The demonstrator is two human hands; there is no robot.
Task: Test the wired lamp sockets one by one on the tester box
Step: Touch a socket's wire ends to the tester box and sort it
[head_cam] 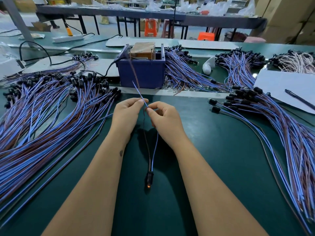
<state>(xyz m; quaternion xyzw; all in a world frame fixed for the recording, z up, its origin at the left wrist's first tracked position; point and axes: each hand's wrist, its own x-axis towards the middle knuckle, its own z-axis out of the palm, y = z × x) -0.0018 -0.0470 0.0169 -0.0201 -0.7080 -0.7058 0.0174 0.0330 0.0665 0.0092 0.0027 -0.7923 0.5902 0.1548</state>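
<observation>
Factory assembly floor, wiring workstation.
Long green-topped workbench (221, 150) carries bulk wire harness piles (42, 108); further benches (119, 11), plastic stools (150, 27) and stacked cartons (289, 16) stand behind.

Both bare forearms reach forward from the lower edge of the view and converge toward the middle. The left hand (125, 113) is raised with its fingers curled, thumb and forefinger pinched together at the top. The right hand (163, 116) sits just beside it, slightly lower, fingers curled inward and thumb and forefinger closed in a pinch. The fingertips of the two hands nearly meet.
</observation>
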